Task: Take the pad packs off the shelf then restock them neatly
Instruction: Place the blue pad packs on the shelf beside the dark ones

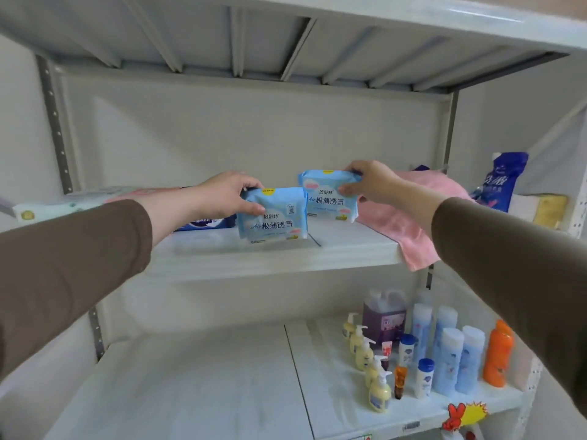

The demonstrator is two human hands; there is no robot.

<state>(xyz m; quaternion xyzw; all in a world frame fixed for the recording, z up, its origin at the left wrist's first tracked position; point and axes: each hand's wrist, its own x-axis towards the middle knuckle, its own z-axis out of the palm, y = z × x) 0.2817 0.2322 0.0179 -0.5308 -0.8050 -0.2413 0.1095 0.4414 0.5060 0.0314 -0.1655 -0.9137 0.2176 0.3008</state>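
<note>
Two light blue pad packs stand upright on the white middle shelf (273, 258). My left hand (222, 195) grips the top left corner of the nearer pad pack (273, 217). My right hand (371, 182) grips the top right edge of the farther pad pack (327, 198), which sits a little behind and to the right of the first. A dark blue pad pack (206, 223) lies flat behind my left wrist, mostly hidden.
A pink towel (409, 227) hangs over the shelf's right end, right of the packs. White packs (63, 204) lie at the far left. A blue refill bag (498, 182) and yellow sponge (549, 208) sit on the right. Bottles (444, 350) crowd the lower shelf's right side.
</note>
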